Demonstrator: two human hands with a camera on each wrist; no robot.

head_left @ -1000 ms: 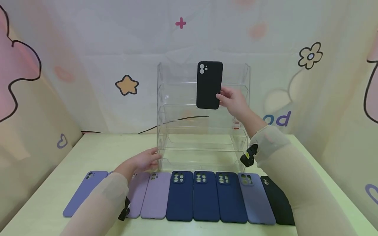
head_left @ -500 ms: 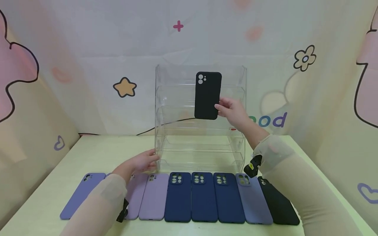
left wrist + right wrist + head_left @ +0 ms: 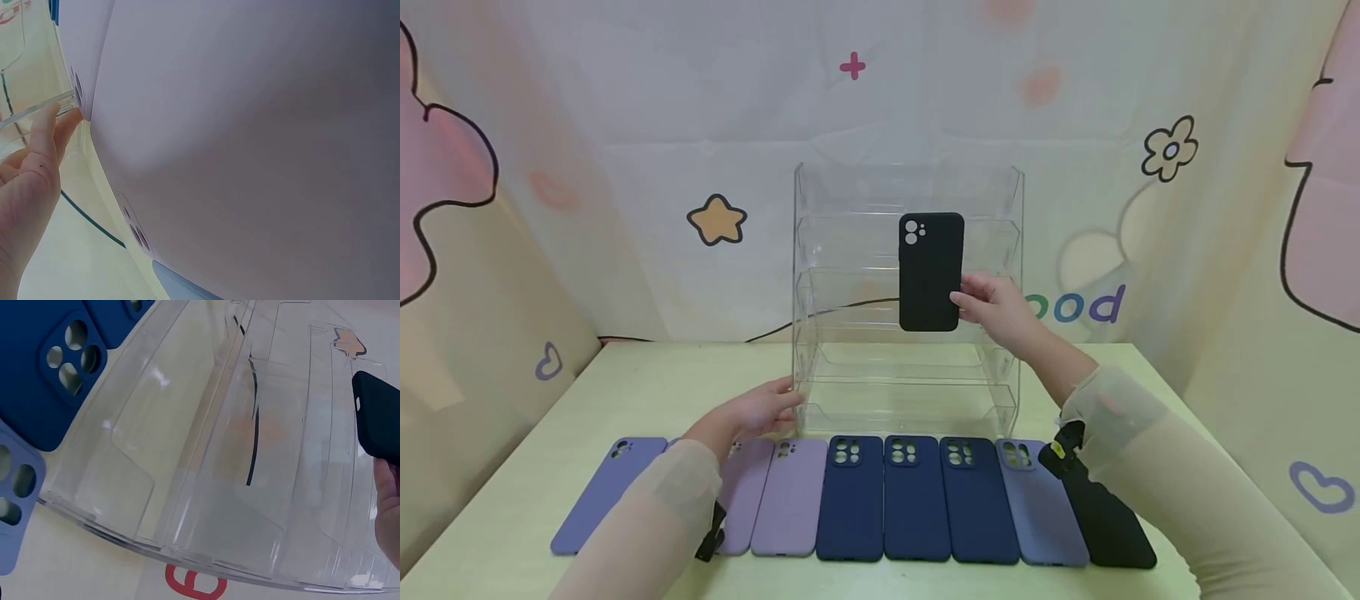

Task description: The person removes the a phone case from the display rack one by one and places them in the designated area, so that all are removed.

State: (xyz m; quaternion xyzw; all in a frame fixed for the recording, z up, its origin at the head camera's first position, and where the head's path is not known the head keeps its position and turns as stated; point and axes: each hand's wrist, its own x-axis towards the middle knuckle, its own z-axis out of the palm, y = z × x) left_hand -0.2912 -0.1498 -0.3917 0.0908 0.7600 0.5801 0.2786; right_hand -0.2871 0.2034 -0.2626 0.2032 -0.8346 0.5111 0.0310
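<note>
My right hand (image 3: 1000, 312) pinches a black phone case (image 3: 931, 271) by its right edge. The case stands upright, back and camera holes toward me, in front of a clear tiered acrylic display rack (image 3: 906, 408). At the right edge of the right wrist view, the same black case (image 3: 378, 415) shows beside the rack's tiers. My left hand (image 3: 760, 410) grips the rack's lower left side. In the left wrist view, fingers lie at the clear panel (image 3: 37, 111), close by lilac phone cases (image 3: 206, 125).
A row of phone cases lies along the table's (image 3: 647, 392) front: lilac (image 3: 790, 500), several dark blue (image 3: 917, 508), a grey-blue one (image 3: 1045, 508) and a black one (image 3: 1108, 517). A periwinkle case (image 3: 610, 496) lies at the left, partly behind the left sleeve. A patterned cloth backdrop (image 3: 737, 100) surrounds the table.
My right hand has lowered the black phone case from the rack's top toward its middle tiers. The left hand stays at the rack's lower left side.
</note>
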